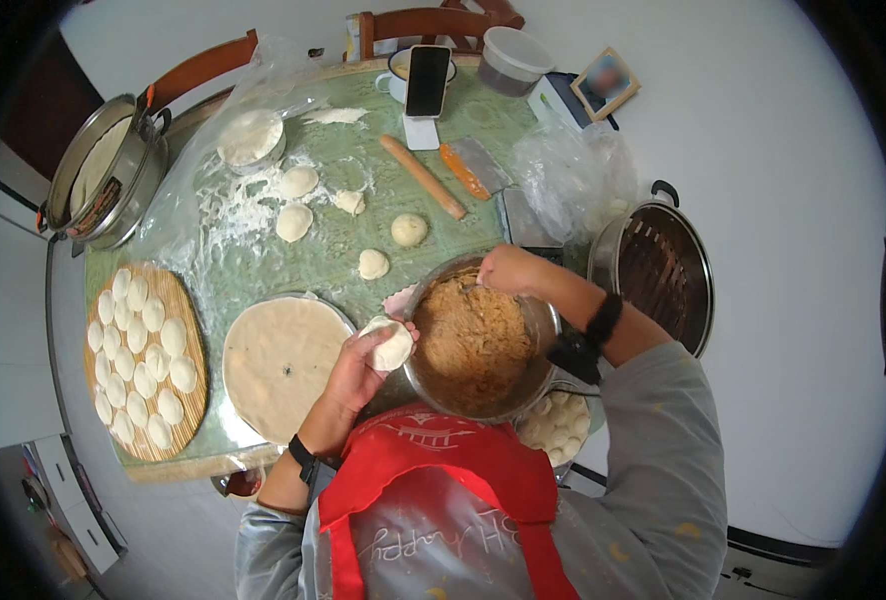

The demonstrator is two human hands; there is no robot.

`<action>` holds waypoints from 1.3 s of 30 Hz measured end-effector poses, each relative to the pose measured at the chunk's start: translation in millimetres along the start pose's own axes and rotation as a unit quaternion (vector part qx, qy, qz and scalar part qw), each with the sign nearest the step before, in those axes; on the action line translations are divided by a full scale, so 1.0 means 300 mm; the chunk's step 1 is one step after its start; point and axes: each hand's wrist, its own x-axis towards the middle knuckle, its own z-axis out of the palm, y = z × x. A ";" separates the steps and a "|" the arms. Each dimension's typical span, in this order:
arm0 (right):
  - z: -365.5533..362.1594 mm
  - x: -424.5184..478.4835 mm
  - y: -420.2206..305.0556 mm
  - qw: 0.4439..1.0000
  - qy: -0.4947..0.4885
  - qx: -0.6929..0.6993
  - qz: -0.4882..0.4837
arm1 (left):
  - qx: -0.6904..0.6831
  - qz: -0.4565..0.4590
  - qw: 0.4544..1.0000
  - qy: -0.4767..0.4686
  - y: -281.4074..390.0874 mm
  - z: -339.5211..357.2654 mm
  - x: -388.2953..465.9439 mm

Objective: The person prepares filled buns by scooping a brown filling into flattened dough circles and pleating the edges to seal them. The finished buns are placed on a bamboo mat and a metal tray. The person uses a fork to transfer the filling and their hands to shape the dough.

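A round dough wrapper (392,349) lies across the fingers of my left hand (354,369), with the thumb on its face. My left hand is just left of a large metal bowl (551,330) of brown, minced-looking filling (469,345). Over the bowl's far rim, my right hand (509,271) grips a small metal utensil (470,288), its tip down in the filling. Most of the utensil is hidden, so its kind is unclear. Beyond the bowl sit a dough piece (374,265) and a smooth dough ball (410,230). Two flattened dough rounds (299,182) lie farther left near scattered flour.
Several pale dough pieces fill a wooden board (193,405) at left, beside a cloth-covered round tray (263,375). A rolling pin (422,177), a dough scraper (476,166) and a propped phone (428,81) lie beyond. Steamer pots stand left (131,202) and right (702,300).
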 end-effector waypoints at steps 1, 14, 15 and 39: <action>0.039 -0.035 0.017 0.997 0.049 0.054 -0.016 | -0.002 0.000 1.000 0.002 -0.001 -0.004 -0.001; 0.083 -0.324 -0.136 0.966 0.227 0.080 -0.092 | -0.007 -0.016 1.000 0.008 0.008 -0.021 0.001; 0.061 -0.306 -0.128 0.972 0.208 0.055 -0.092 | -0.010 -0.018 1.000 0.008 0.009 -0.023 0.002; 0.241 -0.249 -0.127 0.927 0.190 0.317 -0.062 | 0.020 -0.001 1.000 -0.002 0.002 -0.015 0.005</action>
